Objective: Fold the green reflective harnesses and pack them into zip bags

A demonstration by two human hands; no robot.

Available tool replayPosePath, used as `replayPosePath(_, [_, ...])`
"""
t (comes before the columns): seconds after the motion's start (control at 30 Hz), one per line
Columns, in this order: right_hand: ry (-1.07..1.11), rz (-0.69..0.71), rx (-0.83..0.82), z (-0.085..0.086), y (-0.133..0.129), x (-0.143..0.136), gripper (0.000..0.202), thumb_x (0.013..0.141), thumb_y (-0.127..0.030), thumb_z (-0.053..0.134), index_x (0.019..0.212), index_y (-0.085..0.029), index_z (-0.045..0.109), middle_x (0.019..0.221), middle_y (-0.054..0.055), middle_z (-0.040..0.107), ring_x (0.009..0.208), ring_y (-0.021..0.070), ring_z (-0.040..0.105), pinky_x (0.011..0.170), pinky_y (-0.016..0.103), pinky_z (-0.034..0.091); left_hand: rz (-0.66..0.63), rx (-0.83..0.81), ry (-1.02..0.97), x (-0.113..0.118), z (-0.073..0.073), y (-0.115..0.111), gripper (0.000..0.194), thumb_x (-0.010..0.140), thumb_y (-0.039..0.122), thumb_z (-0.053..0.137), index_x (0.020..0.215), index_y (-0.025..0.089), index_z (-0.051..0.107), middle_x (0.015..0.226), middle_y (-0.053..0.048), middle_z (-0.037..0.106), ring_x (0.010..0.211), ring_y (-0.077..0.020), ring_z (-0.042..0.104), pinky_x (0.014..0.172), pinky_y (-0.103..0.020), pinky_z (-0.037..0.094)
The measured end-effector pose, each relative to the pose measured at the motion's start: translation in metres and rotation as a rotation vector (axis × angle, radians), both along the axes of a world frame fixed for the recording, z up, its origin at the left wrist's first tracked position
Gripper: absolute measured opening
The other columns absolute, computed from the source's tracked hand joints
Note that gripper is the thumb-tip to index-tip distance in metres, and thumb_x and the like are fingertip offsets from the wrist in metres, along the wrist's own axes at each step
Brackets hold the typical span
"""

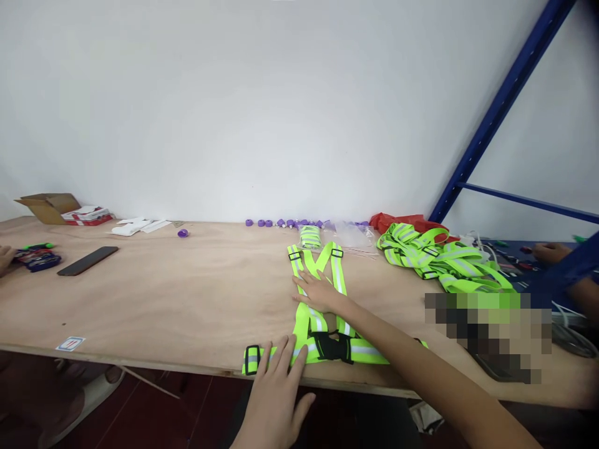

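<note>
Table (187, 312) is backing the green harness (302, 321), lying spread at lower centre, likely so straps stay untwisted. Strap pile (449, 259) is sitting at right, probably within reach. Right hand (321, 292) is resting on upper straps, left hand (276, 380) on the waist strap; both look to be steadying, fingers apart, clamping nothing. Right forearm is covering part of the waist strap; pixelation is masking lower right.

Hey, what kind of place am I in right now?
Probably a small workshop or packing area: a long plywood table holds a tangled pile of reflective straps, clear plastic bags and an open cardboard box.
</note>
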State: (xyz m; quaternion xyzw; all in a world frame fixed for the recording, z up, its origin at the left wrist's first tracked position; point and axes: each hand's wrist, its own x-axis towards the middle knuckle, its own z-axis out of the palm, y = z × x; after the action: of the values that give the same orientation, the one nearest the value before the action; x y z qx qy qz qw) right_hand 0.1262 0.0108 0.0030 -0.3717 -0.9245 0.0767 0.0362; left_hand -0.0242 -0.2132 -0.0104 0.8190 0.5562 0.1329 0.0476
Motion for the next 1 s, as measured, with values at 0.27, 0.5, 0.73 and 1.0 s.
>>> replayPosePath(0.27, [-0.023,-0.051,0.137,0.006,0.012,0.000,0.055,0.100,-0.051,0.042,0.144,-0.018,0.050,0.154,0.017,0.043,0.146,0.0305,0.032,0.120,0.055,0.014,0.057,-0.035,0.097,0.009,0.005,-0.003,0.065,0.090,0.028,0.061,0.151,0.022,0.040,0.157,-0.015,0.038,0.143,-0.0370,0.037,0.114,-0.058,0.037])
replayPosePath(0.5, [0.024,-0.148,0.250,0.040,0.002,0.012,0.059,0.097,-0.047,0.051,0.145,-0.011,0.046,0.152,0.021,0.043,0.144,0.0340,0.035,0.117,0.055,0.024,-0.008,0.030,0.060,-0.011,0.028,-0.003,0.065,0.092,0.031,0.060,0.152,0.022,0.037,0.158,-0.013,0.036,0.145,-0.0331,0.035,0.116,-0.057,0.033])
replayPosePath(0.73, [0.424,-0.076,0.444,0.036,-0.135,0.043,0.036,0.099,-0.028,0.045,0.130,-0.016,0.060,0.133,0.014,0.064,0.128,0.0270,0.054,0.107,0.046,0.042,0.004,0.125,-0.147,-0.083,0.028,-0.004,0.050,0.095,0.038,0.059,0.144,0.033,0.048,0.142,-0.006,0.058,0.132,-0.0275,0.053,0.115,-0.052,0.037])
replayPosePath(1.0, [0.379,-0.087,0.375,-0.022,-0.207,0.038,0.043,0.094,-0.021,0.051,0.136,-0.016,0.057,0.139,0.010,0.060,0.132,0.0267,0.052,0.111,0.045,0.042,0.123,0.034,-0.345,-0.095,0.015,-0.009,0.049,0.098,0.037,0.052,0.146,0.033,0.045,0.134,-0.007,0.061,0.124,-0.0247,0.058,0.102,-0.039,0.051])
